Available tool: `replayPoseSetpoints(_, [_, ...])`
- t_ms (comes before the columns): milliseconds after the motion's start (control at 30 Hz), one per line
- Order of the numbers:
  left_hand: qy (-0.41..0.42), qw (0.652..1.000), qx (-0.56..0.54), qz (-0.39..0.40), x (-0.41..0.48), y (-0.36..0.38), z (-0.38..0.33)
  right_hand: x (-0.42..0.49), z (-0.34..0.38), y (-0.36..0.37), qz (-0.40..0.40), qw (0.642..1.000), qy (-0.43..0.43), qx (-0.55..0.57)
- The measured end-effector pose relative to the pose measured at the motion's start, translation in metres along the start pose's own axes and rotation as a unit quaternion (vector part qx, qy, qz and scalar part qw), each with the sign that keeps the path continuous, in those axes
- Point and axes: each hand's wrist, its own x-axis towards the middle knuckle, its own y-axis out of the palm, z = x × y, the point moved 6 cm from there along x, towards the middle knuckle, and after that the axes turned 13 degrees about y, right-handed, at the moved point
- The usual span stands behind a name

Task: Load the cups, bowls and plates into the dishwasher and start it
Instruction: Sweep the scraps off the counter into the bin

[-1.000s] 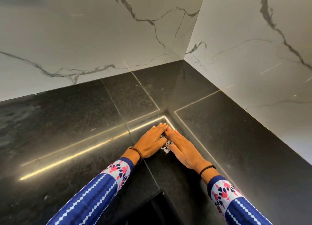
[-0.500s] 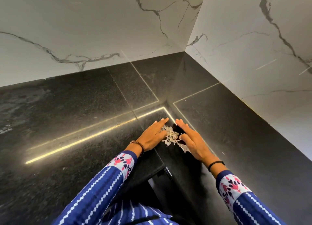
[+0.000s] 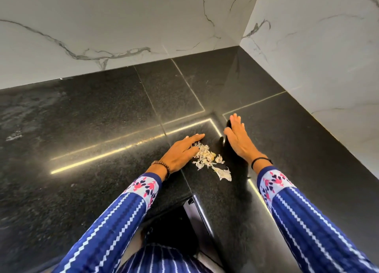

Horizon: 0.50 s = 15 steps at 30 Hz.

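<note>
Dishwasher loading hasn't begun: your flat, open hands, left hand [image 3: 180,152] and right hand [image 3: 239,142], have parted, baring garlic peels [image 3: 209,160] at the worktop's [image 3: 92,129] 12 o'clock.

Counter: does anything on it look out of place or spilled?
Yes. A small heap of pale, papery scraps lies loose on the black counter, between the left hand and the right hand. It looks like dry peel; I cannot tell exactly. No dishes are in view.
</note>
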Motion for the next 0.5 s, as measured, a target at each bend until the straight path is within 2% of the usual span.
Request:
replayPoseSetpoints(167, [-0.017,0.998,-0.012,-0.053,0.004,0.005,0.008,0.044,0.006,-0.007,-0.017,1.0,0.008,-0.023])
replayPoseSetpoints(333, [-0.025,0.996,-0.023,-0.084,0.003,0.008,0.004,0.014,0.011,-0.002,0.007,0.991,-0.098,-0.09])
replayPoseSetpoints(500, [-0.035,0.996,-0.019,-0.076,-0.001,0.01,-0.003,-0.052,0.01,0.012,0.026,0.982,-0.17,-0.079])
